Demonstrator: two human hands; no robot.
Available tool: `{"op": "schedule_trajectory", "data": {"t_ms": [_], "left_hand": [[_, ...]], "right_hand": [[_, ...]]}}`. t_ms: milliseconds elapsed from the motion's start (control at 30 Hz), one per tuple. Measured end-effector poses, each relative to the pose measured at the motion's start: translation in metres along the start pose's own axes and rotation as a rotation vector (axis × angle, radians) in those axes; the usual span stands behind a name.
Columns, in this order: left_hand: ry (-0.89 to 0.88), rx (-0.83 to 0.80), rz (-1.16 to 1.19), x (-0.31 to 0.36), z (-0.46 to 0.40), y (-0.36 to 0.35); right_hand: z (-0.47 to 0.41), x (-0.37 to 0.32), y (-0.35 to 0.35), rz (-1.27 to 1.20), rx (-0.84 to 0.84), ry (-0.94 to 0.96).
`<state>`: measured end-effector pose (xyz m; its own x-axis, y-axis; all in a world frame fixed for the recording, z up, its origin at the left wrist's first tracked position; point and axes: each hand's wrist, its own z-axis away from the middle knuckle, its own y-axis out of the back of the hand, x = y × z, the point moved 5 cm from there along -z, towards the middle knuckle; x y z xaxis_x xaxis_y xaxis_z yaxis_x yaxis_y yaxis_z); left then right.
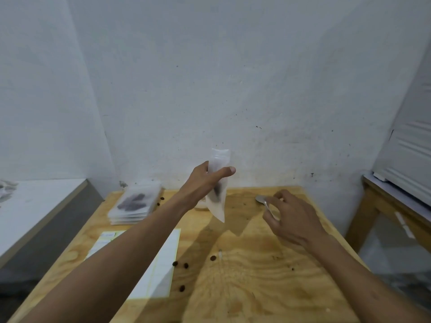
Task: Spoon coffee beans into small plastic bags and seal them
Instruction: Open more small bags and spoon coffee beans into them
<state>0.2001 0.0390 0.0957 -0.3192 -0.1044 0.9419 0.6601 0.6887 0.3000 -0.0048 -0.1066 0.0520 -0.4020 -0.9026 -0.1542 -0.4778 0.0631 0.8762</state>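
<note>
My left hand [207, 183] holds a small clear plastic bag [219, 201] upright above the wooden table [245, 287], with a few dark coffee beans inside it. To its right, my right hand [289, 217] is closed on the handle of a metal spoon [261, 199], whose bowl points toward the back of the table. A white container [201, 205] is mostly hidden behind my left wrist. Loose coffee beans [180, 264] lie scattered on the table near the front.
A stack of filled plastic bags [135, 203] lies at the table's back left. A white sheet of paper [161, 271] lies under my left forearm. A white counter [35, 206] stands to the left, another wooden table [396, 201] to the right, a wall behind.
</note>
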Motion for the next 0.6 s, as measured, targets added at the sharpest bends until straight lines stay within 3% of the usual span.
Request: {"op": "schedule_trajectory", "data": {"t_ms": [200, 267, 400, 500, 600], "left_hand": [[-0.066, 0.061, -0.131, 0.009, 0.01, 0.0], [-0.104, 0.097, -0.198, 0.013, 0.016, 0.001], [-0.137, 0.135, -0.189, 0.013, 0.023, 0.008], [-0.114, 0.063, -0.136, 0.007, 0.025, 0.019], [-0.09, 0.082, 0.067, -0.002, 0.025, 0.04]], "right_hand": [[-0.043, -0.05, 0.053, -0.723, 0.057, -0.15], [-0.055, -0.066, 0.063, -0.862, 0.019, -0.188], [-0.073, -0.084, 0.064, -0.829, -0.056, -0.217], [-0.084, -0.085, 0.059, -0.825, -0.046, -0.228], [-0.095, -0.081, 0.057, -0.872, -0.044, -0.261]]}}
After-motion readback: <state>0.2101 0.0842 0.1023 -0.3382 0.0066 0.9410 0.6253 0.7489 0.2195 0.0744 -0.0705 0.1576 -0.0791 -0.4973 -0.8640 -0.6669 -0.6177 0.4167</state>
